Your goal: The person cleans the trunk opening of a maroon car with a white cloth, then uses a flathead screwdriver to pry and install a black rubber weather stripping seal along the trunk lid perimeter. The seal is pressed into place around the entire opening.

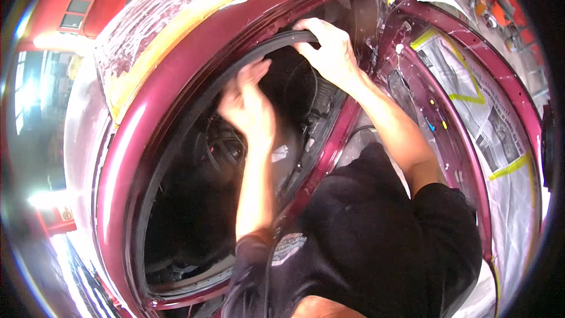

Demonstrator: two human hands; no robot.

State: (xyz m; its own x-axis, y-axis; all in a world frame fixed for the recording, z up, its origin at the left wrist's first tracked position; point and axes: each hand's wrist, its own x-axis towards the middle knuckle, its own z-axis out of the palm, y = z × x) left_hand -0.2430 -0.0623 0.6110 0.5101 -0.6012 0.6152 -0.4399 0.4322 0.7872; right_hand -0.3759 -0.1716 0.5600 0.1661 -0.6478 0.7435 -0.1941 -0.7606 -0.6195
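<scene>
A black rubber door seal point(222, 70) runs along the upper edge of a maroon car's door opening. My right hand point(331, 53) is closed on the seal near the top of the opening, with thumb and fingers pinching it from both sides. Just below the seal, to the left, my left hand point(250, 103) is raised with its fingers stretched out, slightly smeared by motion. Nothing shows in that hand. Whether its fingertips touch the seal is hard to make out.
At the right stands an open maroon door point(432, 106), partly covered with newspaper point(500, 132) and yellow tape. Plastic film point(159, 29) edged with masking tape covers the roof. Loose cables point(226, 147) hang in the dark interior. A door sill point(194, 285) lies below.
</scene>
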